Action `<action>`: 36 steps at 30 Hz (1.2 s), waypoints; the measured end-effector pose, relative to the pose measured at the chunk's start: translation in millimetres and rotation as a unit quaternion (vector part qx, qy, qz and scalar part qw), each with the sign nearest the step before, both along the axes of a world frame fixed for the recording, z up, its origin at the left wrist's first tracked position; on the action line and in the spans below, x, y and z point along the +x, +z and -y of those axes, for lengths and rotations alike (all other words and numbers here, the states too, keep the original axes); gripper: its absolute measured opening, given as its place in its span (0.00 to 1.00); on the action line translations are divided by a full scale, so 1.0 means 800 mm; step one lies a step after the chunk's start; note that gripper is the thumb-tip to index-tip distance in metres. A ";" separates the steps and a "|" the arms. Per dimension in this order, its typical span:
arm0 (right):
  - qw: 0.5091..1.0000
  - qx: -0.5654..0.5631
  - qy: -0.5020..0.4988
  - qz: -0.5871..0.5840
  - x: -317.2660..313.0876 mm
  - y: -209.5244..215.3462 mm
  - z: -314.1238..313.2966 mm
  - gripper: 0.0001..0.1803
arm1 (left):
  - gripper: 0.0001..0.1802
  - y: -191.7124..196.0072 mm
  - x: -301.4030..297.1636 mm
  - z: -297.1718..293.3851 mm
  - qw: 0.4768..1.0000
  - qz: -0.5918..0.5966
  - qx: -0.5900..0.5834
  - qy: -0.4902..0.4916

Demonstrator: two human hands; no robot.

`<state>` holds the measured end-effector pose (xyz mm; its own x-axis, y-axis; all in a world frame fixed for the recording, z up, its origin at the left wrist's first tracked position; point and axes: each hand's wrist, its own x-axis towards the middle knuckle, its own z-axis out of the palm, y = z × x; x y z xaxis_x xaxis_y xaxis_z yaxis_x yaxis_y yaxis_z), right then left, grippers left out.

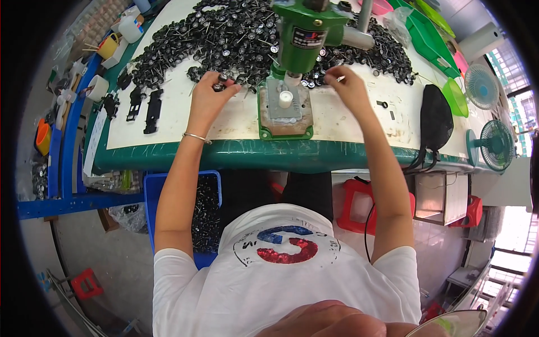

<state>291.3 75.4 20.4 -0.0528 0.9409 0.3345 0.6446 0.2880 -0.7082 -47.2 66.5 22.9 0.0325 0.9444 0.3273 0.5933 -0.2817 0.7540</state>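
Note:
My left hand [209,100] is left of the green press [303,39], its fingers curled round a small black wheel [223,77] with a shiny hub. My right hand [349,90] reaches to the pile's edge on the press's right, thumb and fingers drawn together; what lies between them is too small to make out. Between the hands stands the press base [286,128], with a white round post [286,99] upright on its grey plate. A large pile of black wheels [224,33], many with thin metal axles, spreads behind.
Black chassis-like parts [152,111] lie at the table's left. A black bag [436,118] and green fans [497,145] are on the right. Under the table's padded green edge [236,154] sits a blue bin [151,194] of small black parts. A red stool [353,208] stands below.

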 end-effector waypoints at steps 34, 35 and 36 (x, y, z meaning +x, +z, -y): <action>0.995 -0.025 0.083 -0.052 -0.107 0.040 0.070 0.11 | 0.07 0.022 0.090 0.048 0.894 0.396 -0.160 -0.135; 0.996 -0.019 0.084 -0.038 -0.107 0.042 0.071 0.11 | 0.07 0.025 0.091 0.049 0.900 0.384 -0.154 -0.136; 0.996 -0.018 0.084 -0.038 -0.105 0.035 0.068 0.11 | 0.07 0.027 0.092 0.050 0.906 0.372 -0.147 -0.137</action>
